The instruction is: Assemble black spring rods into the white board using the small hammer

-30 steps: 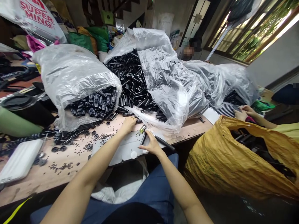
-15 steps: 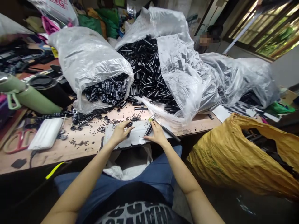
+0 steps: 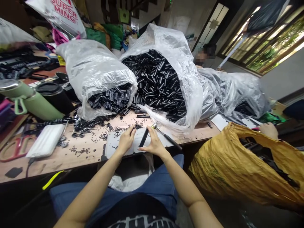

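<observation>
My left hand [image 3: 126,141] is closed in a pinch over the white sheet [image 3: 114,143], its fingertips beside small black parts; what they hold is too small to make out. Between the thumb and fingers of my right hand [image 3: 154,141] is a short black tube [image 3: 143,138], tilted above the same sheet and gripped near its two ends. Just beyond the right fingers lies a hammer [image 3: 169,138] with a dark handle, its head close to my fingertips. Tiny black pieces [image 3: 82,151] are scattered over the wooden table [image 3: 59,161] to the left.
Behind my hands, one clear plastic bag [image 3: 95,68] spills ribbed black grips and another [image 3: 190,91] black tubes. To the left are a white power bank [image 3: 46,141], red-handled scissors [image 3: 16,148] and a green tumbler [image 3: 40,103]. A yellow sack [image 3: 213,158] stands right; another person's hand [image 3: 269,130] is beyond.
My left hand's fingers have closed, and the round black part earlier visible there is now hidden. My right hand has shifted left with the tube, away from the hammer. The view has tilted up.
</observation>
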A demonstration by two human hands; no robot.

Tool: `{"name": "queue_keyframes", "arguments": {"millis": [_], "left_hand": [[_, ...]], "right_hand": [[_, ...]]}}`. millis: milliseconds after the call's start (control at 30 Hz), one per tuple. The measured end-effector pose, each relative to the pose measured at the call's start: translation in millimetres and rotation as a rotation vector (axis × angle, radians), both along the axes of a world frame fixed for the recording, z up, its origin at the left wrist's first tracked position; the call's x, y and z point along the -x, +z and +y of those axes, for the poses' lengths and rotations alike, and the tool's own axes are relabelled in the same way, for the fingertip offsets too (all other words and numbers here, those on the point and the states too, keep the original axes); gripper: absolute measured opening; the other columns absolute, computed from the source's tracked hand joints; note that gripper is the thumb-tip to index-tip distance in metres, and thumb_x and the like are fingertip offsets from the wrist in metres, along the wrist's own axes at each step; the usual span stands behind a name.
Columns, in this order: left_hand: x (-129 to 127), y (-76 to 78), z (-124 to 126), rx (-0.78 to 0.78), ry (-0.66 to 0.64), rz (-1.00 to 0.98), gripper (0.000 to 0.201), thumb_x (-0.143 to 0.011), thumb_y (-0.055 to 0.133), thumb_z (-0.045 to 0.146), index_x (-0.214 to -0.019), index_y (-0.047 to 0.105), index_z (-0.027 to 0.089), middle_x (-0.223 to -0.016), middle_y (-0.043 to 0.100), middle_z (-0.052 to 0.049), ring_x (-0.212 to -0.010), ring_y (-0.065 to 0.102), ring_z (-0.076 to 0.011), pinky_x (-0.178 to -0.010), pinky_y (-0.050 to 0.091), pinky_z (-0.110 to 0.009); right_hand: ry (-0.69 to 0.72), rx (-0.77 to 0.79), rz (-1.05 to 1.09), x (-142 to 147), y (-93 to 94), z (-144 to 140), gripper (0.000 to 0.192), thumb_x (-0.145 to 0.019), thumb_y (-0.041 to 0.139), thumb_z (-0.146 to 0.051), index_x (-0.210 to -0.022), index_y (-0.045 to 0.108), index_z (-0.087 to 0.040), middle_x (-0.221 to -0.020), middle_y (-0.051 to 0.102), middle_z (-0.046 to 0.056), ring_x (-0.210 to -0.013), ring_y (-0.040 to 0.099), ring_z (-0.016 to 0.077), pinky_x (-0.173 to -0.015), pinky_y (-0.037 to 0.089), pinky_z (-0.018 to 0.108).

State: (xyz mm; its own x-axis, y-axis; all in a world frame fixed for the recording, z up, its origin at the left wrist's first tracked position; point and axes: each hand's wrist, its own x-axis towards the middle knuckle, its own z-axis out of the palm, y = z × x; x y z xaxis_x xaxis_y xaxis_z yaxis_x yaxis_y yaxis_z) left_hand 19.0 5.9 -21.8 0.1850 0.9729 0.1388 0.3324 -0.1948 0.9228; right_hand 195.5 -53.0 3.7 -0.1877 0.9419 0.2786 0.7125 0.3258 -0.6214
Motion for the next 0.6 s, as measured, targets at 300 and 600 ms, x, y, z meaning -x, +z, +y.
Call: {"name": "queue_keyframes", "arguments": {"millis": [300, 600], "left_hand": [[42, -26.5, -42, -0.308, 0.128, 0.326, 0.031, -0.088, 0.055, 0.034, -0.112, 0.062, 0.016, -0.099, 0.065, -0.013, -0.096, 0.058, -0.0266, -0.086, 0.045, -0.040], [-3, -9.1, 0, 0.139, 0.055, -0.473, 0.042, -0.083, 0.056, 0.054, -0.107, 0.054, 0.019, -0.081, 0.061, -0.002, -0.077, 0.060, -0.0157, -0.072, 0.050, -0.029]], "right_hand": [[-0.250, 0.072, 0.191, -31, -11.5, 14, 0.114, -0.056, 0.081, -0.057, -0.146, 0.027, -0.014, -0.146, 0.035, 0.021, -0.136, 0.034, 0.0340, -0.111, 0.034, 0.051], [-0.063, 0.144, 0.170, -3, -28.8, 6, 0.124, -0.052, 0.086, -0.050, -0.149, 0.017, -0.019, -0.152, 0.022, 0.020, -0.142, 0.022, 0.0342, -0.113, 0.030, 0.054]]}}
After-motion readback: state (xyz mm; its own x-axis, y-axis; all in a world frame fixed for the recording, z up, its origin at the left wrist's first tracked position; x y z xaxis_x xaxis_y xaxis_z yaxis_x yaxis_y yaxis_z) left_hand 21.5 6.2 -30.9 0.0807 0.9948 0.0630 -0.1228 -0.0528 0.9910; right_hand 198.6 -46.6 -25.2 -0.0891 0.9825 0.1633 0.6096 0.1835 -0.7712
